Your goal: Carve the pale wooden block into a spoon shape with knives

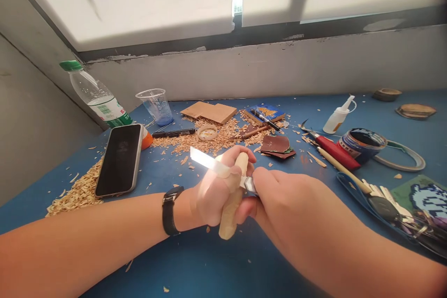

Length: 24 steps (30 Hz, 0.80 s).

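My left hand (214,195), with a black watch (171,209) on its wrist, is closed round a pale, rounded piece of wood (229,216) whose lower end sticks out below the fingers. In my right hand (289,195) is a knife (209,162), its handle mostly hidden in the fist. The shiny blade crosses over the wood and points to the upper left, above my left knuckles. Both hands meet close together over the blue table; whether the edge touches the wood I cannot tell.
A phone (120,160) leans by a heap of shavings (78,191), near a bottle (99,95) and a plastic cup (157,107). Folded sandpaper (277,146) lies ahead. To the right are a red-handled hooked tool (337,151), a blue jar (361,144) and a squeeze bottle (338,116).
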### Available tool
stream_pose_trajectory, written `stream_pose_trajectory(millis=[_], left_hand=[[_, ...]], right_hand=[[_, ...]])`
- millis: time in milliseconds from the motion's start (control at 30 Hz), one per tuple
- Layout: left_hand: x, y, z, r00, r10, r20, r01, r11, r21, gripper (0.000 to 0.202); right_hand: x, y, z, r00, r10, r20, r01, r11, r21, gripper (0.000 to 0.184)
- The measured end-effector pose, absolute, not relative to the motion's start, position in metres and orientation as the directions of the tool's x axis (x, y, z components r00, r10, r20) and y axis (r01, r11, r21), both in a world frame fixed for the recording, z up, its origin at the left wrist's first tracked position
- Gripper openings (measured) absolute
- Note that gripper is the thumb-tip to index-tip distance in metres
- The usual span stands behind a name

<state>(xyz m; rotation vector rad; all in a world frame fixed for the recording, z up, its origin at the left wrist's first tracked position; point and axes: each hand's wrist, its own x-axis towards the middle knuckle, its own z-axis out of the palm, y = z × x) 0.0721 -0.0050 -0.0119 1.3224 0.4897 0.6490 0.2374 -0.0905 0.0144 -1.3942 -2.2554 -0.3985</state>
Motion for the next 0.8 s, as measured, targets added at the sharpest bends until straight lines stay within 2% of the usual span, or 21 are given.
stream_pose_trajectory(millis=[100, 200, 300, 400, 500, 633, 733, 800], left_hand=[[0.071, -0.001, -0.007, 0.755, 0.651, 0.078, -0.138, 0.041, 0.99, 0.057], [0.07, -0.003, -0.004, 0.77, 0.632, 0.084, -0.112, 0.004, 0.994, 0.063], [0.068, -0.008, -0.001, 0.757, 0.647, 0.09, -0.102, -0.018, 0.995, 0.063], [0.067, -0.011, 0.002, 0.736, 0.666, 0.121, -0.097, -0.073, 0.993, 0.065], [0.066, -0.009, 0.003, 0.736, 0.663, 0.138, -0.064, -0.136, 0.989, 0.07], [0.068, -0.004, 0.001, 0.744, 0.663, 0.077, 0.011, -0.128, 0.992, 0.072], [0.069, 0.0, -0.002, 0.742, 0.67, 0.0, 0.098, -0.109, 0.989, 0.067], [0.07, 0.003, -0.004, 0.734, 0.679, -0.008, 0.094, -0.09, 0.991, 0.062]], right_hand=[[0.239, -0.088, 0.015, -0.425, 0.749, 0.508, 0.87, 0.494, 0.0, 0.021], [0.243, -0.089, 0.016, -0.485, 0.729, 0.483, 0.845, 0.533, 0.045, 0.02], [0.245, -0.091, 0.017, -0.515, 0.751, 0.413, 0.836, 0.546, 0.05, 0.016], [0.243, -0.094, 0.019, -0.489, 0.815, 0.31, 0.85, 0.525, -0.037, 0.009], [0.239, -0.096, 0.023, -0.456, 0.866, 0.202, 0.849, 0.492, -0.191, 0.006], [0.241, -0.096, 0.032, -0.4, 0.904, 0.148, 0.849, 0.427, -0.312, 0.005], [0.245, -0.093, 0.038, -0.338, 0.931, 0.137, 0.891, 0.363, -0.273, 0.018], [0.247, -0.09, 0.041, -0.305, 0.947, 0.101, 0.92, 0.321, -0.224, 0.028]])
